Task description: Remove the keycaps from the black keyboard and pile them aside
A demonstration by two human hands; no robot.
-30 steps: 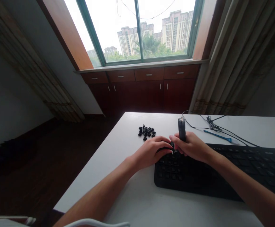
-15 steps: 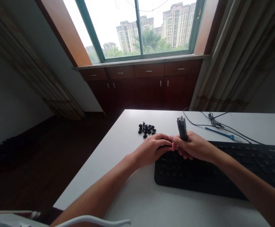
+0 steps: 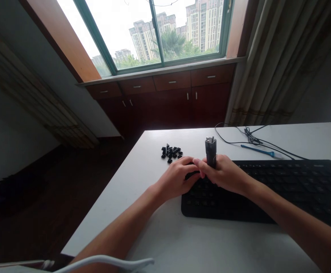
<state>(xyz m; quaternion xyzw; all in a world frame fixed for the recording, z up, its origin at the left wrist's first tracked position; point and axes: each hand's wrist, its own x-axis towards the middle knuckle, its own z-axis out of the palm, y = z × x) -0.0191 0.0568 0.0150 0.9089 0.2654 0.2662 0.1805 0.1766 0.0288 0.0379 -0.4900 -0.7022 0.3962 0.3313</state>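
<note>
White table (image 3: 165, 235) | keyboard (image 3: 281, 193) right end cut off | right hand (image 3: 225, 175) hides tool (image 3: 210, 151) base

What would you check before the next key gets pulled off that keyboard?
1. Tool gripped upright in right hand: ok.
2. Left hand steadying the keyboard at its left end: ok.
3. Tool tip seated on a key: cannot tell, fingers hide it.
4. Pile of loose keycaps on the table, apart from both hands: ok.
5. Cable and blue tool lie behind the keyboard: ok.
</note>
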